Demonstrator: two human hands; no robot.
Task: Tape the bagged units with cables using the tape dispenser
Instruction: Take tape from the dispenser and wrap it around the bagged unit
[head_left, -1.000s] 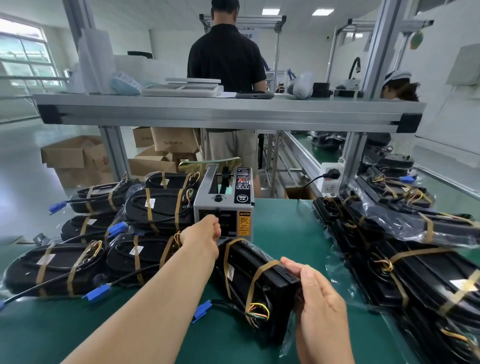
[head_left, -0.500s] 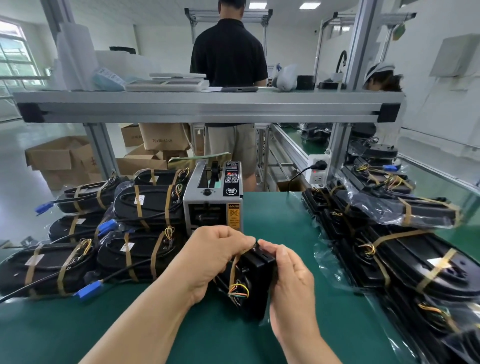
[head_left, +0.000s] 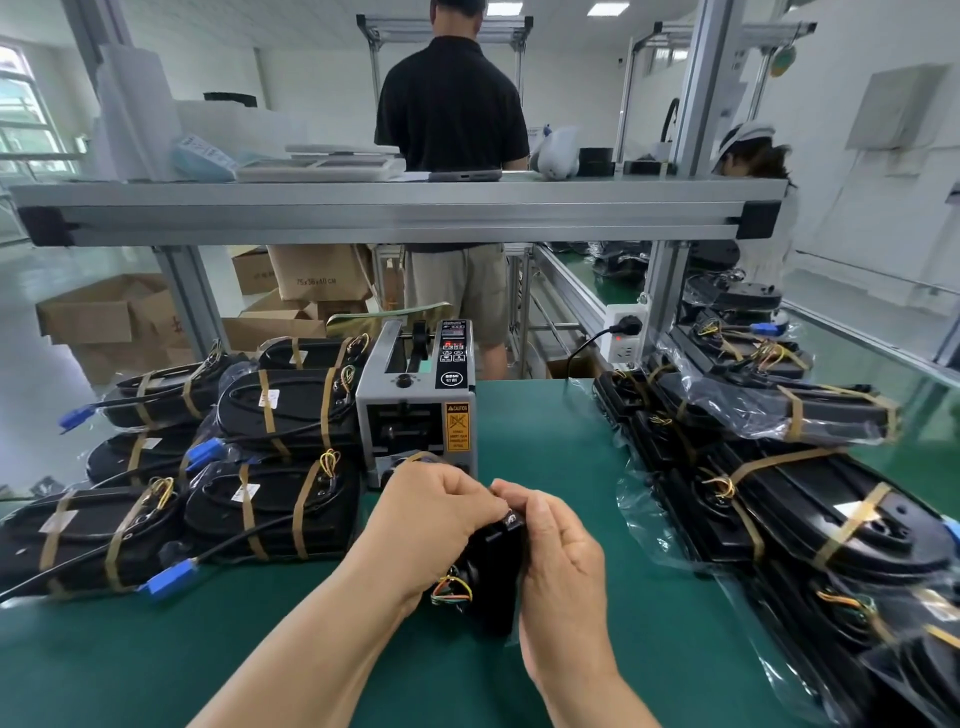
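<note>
Green bench (head_left: 545, 441): one black bagged unit (head_left: 493, 577) is held on end near the front edge, just before the tape dispenser (head_left: 415, 405). Its top is gripped by the left hand (head_left: 436, 514) and the right hand (head_left: 556, 551). Taped units (head_left: 275, 514) are stacked along both side edges. Cardboard boxes (head_left: 104, 322) are kept on the floor beyond.

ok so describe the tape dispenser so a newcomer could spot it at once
On the green work mat, look to the middle, below the aluminium shelf. The tape dispenser stands there, just right of the stack of taped black units. It is the only grey box, with an orange caution label on its front.
</note>
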